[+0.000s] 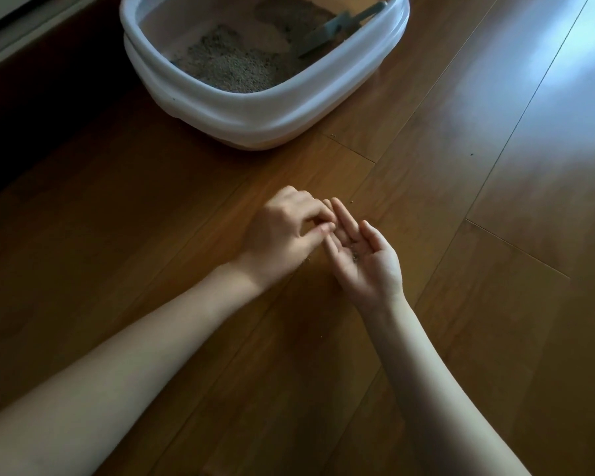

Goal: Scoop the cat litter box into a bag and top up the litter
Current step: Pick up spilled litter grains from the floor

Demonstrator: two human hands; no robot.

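The white litter box (255,108) stands on the wooden floor at the top. Grey litter (234,67) lies heaped at its near side, part of its bottom is bare, and a grey scoop (334,29) leans against its far right wall. Below it, over the floor, my right hand (364,266) lies palm up with straight fingers and a few litter grains (354,255) in the palm. My left hand (282,228) is beside it with thumb and forefinger pinched together at the right hand's fingers, apparently on a tiny grain. No bag is in view.
Stray litter grains (332,135) dot the wooden floor (495,304) near the box's front corner and just beyond my fingertips. A dark strip and a pale ledge (21,32) run along the far left.
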